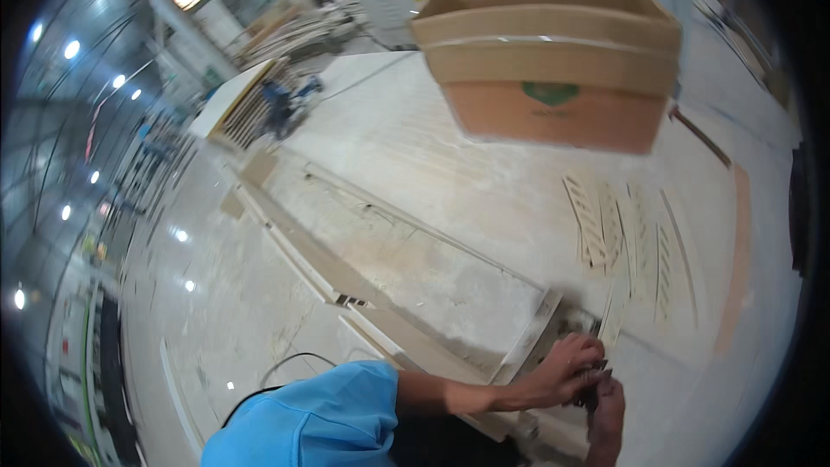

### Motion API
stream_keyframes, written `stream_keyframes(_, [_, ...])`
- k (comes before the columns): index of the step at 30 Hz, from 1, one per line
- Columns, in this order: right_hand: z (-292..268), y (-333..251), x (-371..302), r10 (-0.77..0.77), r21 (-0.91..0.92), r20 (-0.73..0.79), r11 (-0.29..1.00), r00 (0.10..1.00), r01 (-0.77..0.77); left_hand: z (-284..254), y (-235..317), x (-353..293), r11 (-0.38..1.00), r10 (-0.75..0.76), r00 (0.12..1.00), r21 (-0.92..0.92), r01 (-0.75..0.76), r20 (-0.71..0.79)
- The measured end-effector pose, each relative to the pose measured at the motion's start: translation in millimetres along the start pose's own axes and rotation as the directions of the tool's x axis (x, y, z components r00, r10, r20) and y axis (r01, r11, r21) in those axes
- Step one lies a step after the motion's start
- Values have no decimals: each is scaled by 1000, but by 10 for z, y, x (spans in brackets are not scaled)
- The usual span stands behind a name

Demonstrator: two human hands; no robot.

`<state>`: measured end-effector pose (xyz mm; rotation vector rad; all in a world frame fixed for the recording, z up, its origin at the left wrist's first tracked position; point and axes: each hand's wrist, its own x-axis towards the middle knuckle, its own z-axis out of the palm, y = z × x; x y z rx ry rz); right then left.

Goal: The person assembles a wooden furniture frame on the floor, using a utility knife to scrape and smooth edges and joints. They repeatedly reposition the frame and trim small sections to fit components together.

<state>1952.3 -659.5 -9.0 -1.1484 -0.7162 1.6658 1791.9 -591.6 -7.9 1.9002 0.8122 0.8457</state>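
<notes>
My left hand (pixel 566 369) and my right hand (pixel 608 406) come together at the lower right, fingers curled in toward each other. Between them is a small dark piece (pixel 590 393), mostly covered by the fingers and too blurred to name. Just beyond the hands, a pale strip (pixel 615 316) lies on a dusty, light-coloured surface. Close to my left hand, a short board (pixel 529 337) forms the near end of a long, pale wooden frame (pixel 406 337). A blue sleeve (pixel 320 415) covers my upper left arm.
A large open cardboard box (pixel 558 112) stands beyond the hands. Several thin slotted strips (pixel 586 220) lie right of centre, beside a long tan strip (pixel 737 251). A blue-and-dark object (pixel 281 108) sits by a slatted stack (pixel 242 117). A black cable (pixel 298 356) curves near my sleeve.
</notes>
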Motion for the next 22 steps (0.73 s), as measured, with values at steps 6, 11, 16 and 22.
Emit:
stream_keyframes(6, [-172,-48,-54,188,207,-165,966,968,-152,259,344,176,905,-320,943,-326,274,-95])
stream_keyframes(11, [-822,-375,-47,-7,-473,-374,861,928,-184,374,648,479,970,-229,968,-111,217,-102])
stream_keyframes(16, [-1275,-369,-203,99,-56,-604,985,791,-166,113,585,212,894,305,933,280,-350,192])
stream_keyframes(22, [-1034,-120,98,-80,-499,-97,866,992,21,-615,321,-998,753,42,999,657,-41,13])
